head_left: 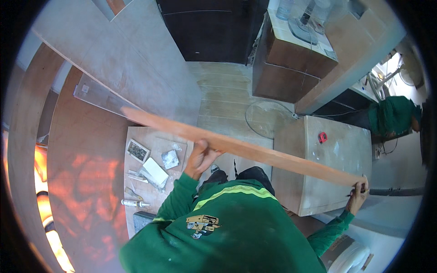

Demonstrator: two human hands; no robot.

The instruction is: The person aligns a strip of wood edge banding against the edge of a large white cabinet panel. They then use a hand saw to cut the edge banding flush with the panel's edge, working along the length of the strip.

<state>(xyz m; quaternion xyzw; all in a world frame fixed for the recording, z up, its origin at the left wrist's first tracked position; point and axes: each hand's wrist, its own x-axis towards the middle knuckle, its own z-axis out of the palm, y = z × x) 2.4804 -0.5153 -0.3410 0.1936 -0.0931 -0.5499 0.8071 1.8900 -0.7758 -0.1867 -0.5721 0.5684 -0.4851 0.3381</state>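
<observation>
A long, narrow reddish-brown wooden board [246, 148] spans the view in front of me, from the upper left down to the right. My left hand [201, 158] is closed around its lower edge, left of the middle, with the thumb up against the board. At the right end, my right hand [358, 195] grips the board between fingers and thumb. The far left end looks slightly blurred, near a pale panel [154, 59]; whether they touch I cannot tell.
On the left worktop lie a sealant cartridge [135, 203], a white block [154, 172] and a framed piece [138, 150]. A red tape measure [322, 137] sits on the pale cabinet [339, 168]. A cable [246, 119] loops across the floor. Another person [393, 116] in green is at right.
</observation>
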